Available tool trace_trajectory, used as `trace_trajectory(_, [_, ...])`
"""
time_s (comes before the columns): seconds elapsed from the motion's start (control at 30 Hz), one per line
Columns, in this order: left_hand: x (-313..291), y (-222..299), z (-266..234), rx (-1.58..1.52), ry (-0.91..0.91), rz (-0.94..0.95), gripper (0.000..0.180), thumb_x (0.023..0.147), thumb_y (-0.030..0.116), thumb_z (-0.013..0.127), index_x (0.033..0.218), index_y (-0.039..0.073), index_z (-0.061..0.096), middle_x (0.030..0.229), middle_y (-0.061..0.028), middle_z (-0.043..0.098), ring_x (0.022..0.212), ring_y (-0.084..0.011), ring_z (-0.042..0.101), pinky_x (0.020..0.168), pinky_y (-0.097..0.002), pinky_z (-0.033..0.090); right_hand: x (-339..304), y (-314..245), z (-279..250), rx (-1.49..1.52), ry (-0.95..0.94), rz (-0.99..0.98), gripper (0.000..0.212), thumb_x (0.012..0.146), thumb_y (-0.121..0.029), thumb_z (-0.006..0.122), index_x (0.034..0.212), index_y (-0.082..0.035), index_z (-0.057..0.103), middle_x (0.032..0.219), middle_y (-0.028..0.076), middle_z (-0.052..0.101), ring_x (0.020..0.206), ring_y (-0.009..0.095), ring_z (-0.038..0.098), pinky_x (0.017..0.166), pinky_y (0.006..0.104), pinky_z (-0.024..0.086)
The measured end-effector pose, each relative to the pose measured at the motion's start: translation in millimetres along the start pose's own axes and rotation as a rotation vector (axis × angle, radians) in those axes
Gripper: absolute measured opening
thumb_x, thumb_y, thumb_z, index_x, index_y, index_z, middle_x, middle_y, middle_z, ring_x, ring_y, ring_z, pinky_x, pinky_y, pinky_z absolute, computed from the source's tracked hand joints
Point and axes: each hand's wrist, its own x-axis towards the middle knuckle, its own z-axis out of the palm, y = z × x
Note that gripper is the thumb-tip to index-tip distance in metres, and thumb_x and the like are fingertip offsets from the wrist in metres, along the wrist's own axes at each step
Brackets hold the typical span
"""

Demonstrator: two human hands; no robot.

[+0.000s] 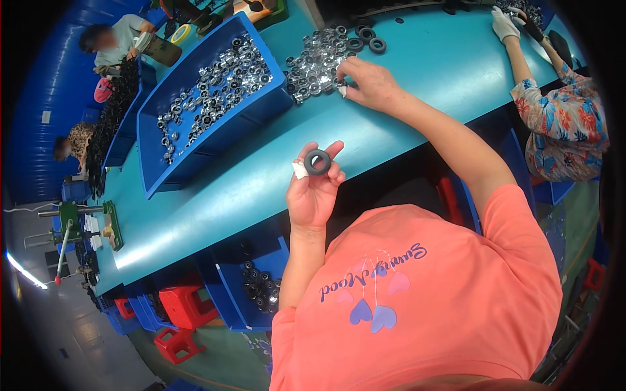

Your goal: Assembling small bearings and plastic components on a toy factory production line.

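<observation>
A black rubber tyre ring (308, 163) is held upright in my left hand (312, 202), above the table's near edge. White tape wraps a finger of that hand. My right hand (375, 86) reaches to the right edge of a heap of small shiny chrome wheel hubs (316, 62). Its thumb and fingers close on a wheel hub there, mostly hidden by the fingers. White tape also shows on the right thumb. Several loose black tyre rings (377, 45) lie just behind the right hand, beside the heap.
A large blue bin (215, 140) of chrome hubs stands left on the teal table (417, 72). Below the table sits a blue bin (225, 290) of black wheels, near red stools (182, 306). A green hand press (75, 225) stands far left. Co-workers sit at right (561, 127) and far left.
</observation>
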Motion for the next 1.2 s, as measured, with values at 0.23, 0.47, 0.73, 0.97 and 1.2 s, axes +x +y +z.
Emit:
trace_trajectory(0.23, [4, 2, -2, 0.031, -0.045, 0.051, 0.044, 0.104, 0.025, 0.051, 0.144, 0.007, 0.048, 0.136, -0.0239, 0.053, 0.092, -0.023, 0.055, 0.087, -0.0387, 0.05, 2, 2, 3, 0.178, 0.088, -0.011, 0.026, 0.082, -0.017, 0.072, 0.106, -0.01, 0.063, 0.104, 0.008, 0.064, 0.091, 0.026, 0.065, 0.081, 0.0392, 0.053])
trace_trajectory(0.47, [-1, 5, 9, 0.093, -0.035, 0.062, 0.044, 0.105, 0.027, 0.051, 0.144, 0.007, 0.047, 0.13, -0.0201, 0.054, 0.092, -0.0234, 0.055, 0.088, -0.0397, 0.05, -27, -34, -21, 0.702, 0.002, 0.151, 0.041, 0.085, -0.011, 0.072, 0.125, -0.007, 0.065, 0.105, 0.003, 0.064, 0.092, 0.012, 0.061, 0.081, 0.0289, 0.052])
trace_trajectory(0.73, [-2, 6, 11, 0.084, 0.003, 0.072, 0.05, 0.105, 0.033, 0.052, 0.145, 0.004, 0.047, 0.128, -0.0197, 0.056, 0.094, -0.0221, 0.056, 0.089, -0.0396, 0.052, -66, -64, -20, 1.319, -0.196, 0.391, 0.037, 0.085, -0.003, 0.067, 0.122, 0.001, 0.064, 0.106, 0.004, 0.067, 0.096, 0.01, 0.064, 0.086, 0.027, 0.053])
trace_trajectory(0.97, [-5, 8, 28, 0.681, 0.186, 0.295, 0.055, 0.092, 0.019, 0.074, 0.139, 0.0, 0.051, 0.121, -0.0137, 0.06, 0.097, -0.0194, 0.061, 0.089, -0.0357, 0.054, -81, -78, -19, 1.372, -0.212, 0.441, 0.039, 0.088, -0.005, 0.066, 0.126, 0.001, 0.066, 0.103, 0.004, 0.067, 0.088, 0.01, 0.064, 0.081, 0.0263, 0.053])
trace_trajectory(1.2, [-11, 9, 41, 1.577, 0.338, 0.57, 0.056, 0.077, 0.007, 0.086, 0.126, 0.001, 0.059, 0.117, -0.0096, 0.062, 0.097, -0.0183, 0.063, 0.088, -0.0321, 0.052, -89, -81, -9, 1.336, -0.283, 0.463, 0.04, 0.088, -0.005, 0.064, 0.128, -0.002, 0.067, 0.1, 0.003, 0.066, 0.085, 0.01, 0.062, 0.077, 0.0253, 0.053])
